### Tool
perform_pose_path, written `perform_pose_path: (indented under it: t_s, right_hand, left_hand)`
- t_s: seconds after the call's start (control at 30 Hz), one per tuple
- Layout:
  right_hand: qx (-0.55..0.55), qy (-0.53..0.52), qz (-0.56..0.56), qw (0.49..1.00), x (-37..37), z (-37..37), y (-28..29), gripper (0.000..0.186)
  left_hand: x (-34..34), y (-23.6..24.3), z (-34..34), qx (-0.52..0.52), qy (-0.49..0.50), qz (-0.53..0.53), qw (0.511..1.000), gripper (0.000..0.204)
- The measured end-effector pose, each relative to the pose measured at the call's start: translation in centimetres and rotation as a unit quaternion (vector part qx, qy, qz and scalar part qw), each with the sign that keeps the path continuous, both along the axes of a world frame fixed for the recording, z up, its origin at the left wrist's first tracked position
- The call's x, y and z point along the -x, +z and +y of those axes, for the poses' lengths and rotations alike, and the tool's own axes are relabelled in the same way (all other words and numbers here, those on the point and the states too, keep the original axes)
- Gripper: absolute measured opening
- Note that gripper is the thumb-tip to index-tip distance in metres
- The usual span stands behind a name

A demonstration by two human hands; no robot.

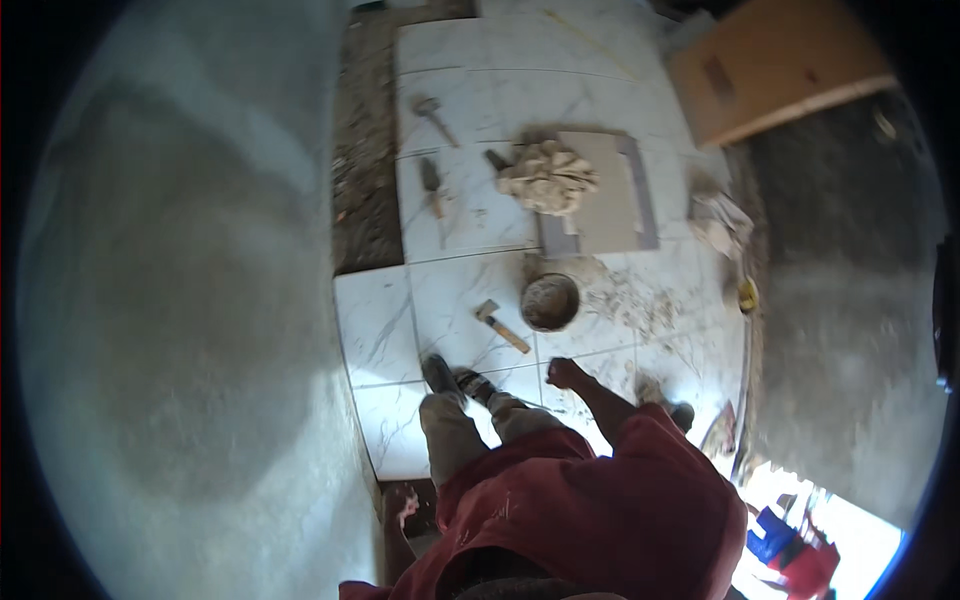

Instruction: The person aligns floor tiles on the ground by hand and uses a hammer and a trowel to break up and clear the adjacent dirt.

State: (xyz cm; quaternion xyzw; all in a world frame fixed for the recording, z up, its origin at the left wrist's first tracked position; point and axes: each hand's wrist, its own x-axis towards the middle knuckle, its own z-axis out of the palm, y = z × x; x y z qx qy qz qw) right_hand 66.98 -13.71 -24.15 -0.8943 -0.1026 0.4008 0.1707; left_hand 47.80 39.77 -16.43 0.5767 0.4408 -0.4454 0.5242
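Observation:
My right hand [562, 373] hangs over the white marbled floor tiles [375, 320], its fingers curled closed; whether it holds anything is too small to tell. Just beyond it sits a dark bucket [549, 302] with greyish material inside. A hammer [508, 330] with a light wooden handle lies to the left of the bucket, near my shoes [441, 377]. Farther up, a trowel [432, 187] and another long-handled tool [435, 120] lie on the tiles. A crumpled pale cloth [550, 175] rests on a grey-beige sheet [618, 220]. My left hand is not in view.
Grey plastered walls [170, 300] [840, 300] flank the floor. A strip of bare dirt [362, 200] borders the tiles at upper left. A brown board or box [760, 60] stands at upper right. Pale debris [640, 310] lies right of the bucket. Red and blue items [805, 560] show in a bright opening.

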Motion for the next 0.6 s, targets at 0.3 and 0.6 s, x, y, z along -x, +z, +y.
perform_pose_path:
  t_s: [0.3,0.6]
  right_hand:
    - [-0.210,-0.236,-0.070,0.946,-12.5,3.0,9.3,0.022]
    - [0.017,-0.427,-0.273,0.862,-4.6,-0.4,9.0,0.019]
  left_hand:
    - [-17.3,1.4,-1.6,0.004,-0.324,-0.171,0.931,0.012]
    - [-56.8,-0.9,3.8,0.053,-0.282,-0.300,0.910,0.008]
